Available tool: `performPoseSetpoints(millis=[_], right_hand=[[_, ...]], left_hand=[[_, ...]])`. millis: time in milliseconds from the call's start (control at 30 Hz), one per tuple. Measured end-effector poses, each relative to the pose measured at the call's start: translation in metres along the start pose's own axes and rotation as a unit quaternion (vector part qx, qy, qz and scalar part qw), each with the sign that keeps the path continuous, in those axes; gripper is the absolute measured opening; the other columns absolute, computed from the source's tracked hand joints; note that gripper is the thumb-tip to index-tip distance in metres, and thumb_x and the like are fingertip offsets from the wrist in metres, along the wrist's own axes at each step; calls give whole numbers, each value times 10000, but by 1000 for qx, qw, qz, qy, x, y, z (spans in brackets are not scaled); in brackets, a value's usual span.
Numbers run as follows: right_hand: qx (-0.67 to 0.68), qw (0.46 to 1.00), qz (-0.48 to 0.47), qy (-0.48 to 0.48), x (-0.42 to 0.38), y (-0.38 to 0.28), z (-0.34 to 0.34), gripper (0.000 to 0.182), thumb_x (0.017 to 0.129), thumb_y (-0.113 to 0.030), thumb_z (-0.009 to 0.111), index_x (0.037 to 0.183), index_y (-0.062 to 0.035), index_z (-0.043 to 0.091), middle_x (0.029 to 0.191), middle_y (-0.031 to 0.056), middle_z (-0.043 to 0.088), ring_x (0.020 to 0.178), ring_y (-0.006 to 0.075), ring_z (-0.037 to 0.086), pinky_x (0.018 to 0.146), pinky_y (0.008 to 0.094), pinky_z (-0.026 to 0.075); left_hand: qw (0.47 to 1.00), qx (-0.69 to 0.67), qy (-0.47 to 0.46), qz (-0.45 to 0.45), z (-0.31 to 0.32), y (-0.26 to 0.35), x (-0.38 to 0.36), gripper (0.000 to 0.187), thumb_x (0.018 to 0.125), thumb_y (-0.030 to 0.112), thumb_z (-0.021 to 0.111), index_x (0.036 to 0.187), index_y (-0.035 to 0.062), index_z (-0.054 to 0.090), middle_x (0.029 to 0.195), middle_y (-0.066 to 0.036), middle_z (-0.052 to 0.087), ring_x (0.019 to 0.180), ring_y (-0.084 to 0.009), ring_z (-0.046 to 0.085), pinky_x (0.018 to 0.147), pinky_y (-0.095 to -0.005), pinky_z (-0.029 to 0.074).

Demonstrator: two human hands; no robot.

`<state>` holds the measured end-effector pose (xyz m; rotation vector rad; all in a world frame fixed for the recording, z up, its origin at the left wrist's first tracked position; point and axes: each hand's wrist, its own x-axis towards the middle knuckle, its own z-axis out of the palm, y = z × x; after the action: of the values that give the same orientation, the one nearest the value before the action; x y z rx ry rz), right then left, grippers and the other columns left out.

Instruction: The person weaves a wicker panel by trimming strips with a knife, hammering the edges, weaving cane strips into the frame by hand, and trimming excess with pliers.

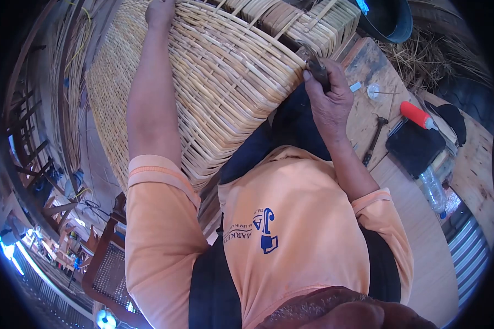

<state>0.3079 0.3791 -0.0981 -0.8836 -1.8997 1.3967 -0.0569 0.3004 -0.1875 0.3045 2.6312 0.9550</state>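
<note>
A large woven wicker piece [225, 82] of pale rattan strands leans across my lap, its curved edge running toward my right hand. My right hand [332, 98] is closed around a dark hand tool [318, 68], whose metal head sits right at the wicker's corner. The thumb presses near that edge. Over the far left part of the weave, my left hand [160, 11] reaches to the upper edge of the piece; the top of the view cuts off its fingers. Behind the curved edge is another woven section [324, 27] with wrapped strands.
On the wooden bench [387, 71] to the right lie a hammer [375, 140], a red bottle [416, 114], a black pouch [415, 141] and a clear plastic bottle [432, 189]. A dark basin [389, 24] stands beyond. A cane-panelled chair frame [112, 274] is at lower left.
</note>
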Motion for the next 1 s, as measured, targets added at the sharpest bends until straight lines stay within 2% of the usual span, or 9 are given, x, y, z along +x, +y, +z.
performPoseSetpoints(millis=[67,100,167,267,333,600,733,867,1000], right_hand=[[-4,999,-32,-17,2,0,-3,152,822,3,665,966,-25,624,922,40,589,838,139,564,758,246,446],[-4,1000,-29,-9,-1,0,-7,152,822,3,665,966,-25,624,922,40,589,838,139,564,758,246,446],[120,983,135,-12,-12,2,-22,147,900,-79,614,1032,-20,594,919,35,585,850,141,567,772,263,456],[394,908,136,35,-14,23,-53,217,970,-165,528,1121,-10,535,944,42,588,881,133,563,793,266,466],[340,933,96,70,-16,27,-63,259,997,-196,473,1174,-8,486,984,68,604,927,125,566,815,262,473],[271,956,95,67,-25,45,-57,257,950,-161,583,1150,-21,503,1038,63,624,970,111,583,862,257,483],[340,912,217,74,-21,51,-58,187,923,-117,606,1083,-33,556,983,36,620,916,114,590,842,246,484],[178,973,129,65,-20,52,-66,189,902,-111,603,1077,-45,579,941,39,617,861,112,583,805,251,478],[20,981,89,-172,-41,49,-74,295,873,-116,556,1159,-45,559,922,91,611,834,172,597,780,308,476]], left_hand=[[1000,-4,12,23,8,-20,21,239,871,213,558,879,-7,651,780,-126,637,727,-230,599,703,-384,465],[982,57,9,178,17,-71,63,428,870,386,593,896,-30,689,842,-203,684,768,-286,643,746,-385,476],[981,94,15,171,22,-74,69,439,878,387,575,886,-37,687,842,-216,681,778,-312,644,750,-399,474],[978,114,36,173,31,-72,74,450,875,370,563,882,-65,679,888,-296,650,890,-439,621,807,-449,474],[951,205,79,219,20,-53,58,439,885,340,553,863,-82,669,863,-311,639,843,-449,610,787,-468,461],[975,-206,-56,65,3,-23,23,223,893,207,634,844,-10,623,763,-37,589,666,-118,506,636,-303,436],[960,-264,-90,29,6,-38,36,127,850,84,675,788,38,574,747,-15,563,676,-104,507,629,-270,438],[956,-283,-71,44,13,-39,33,161,851,62,668,778,63,525,765,-15,560,683,-107,504,634,-268,445],[955,-286,-76,28,14,-44,38,142,848,61,678,806,53,543,772,-18,568,690,-115,517,643,-266,453]])
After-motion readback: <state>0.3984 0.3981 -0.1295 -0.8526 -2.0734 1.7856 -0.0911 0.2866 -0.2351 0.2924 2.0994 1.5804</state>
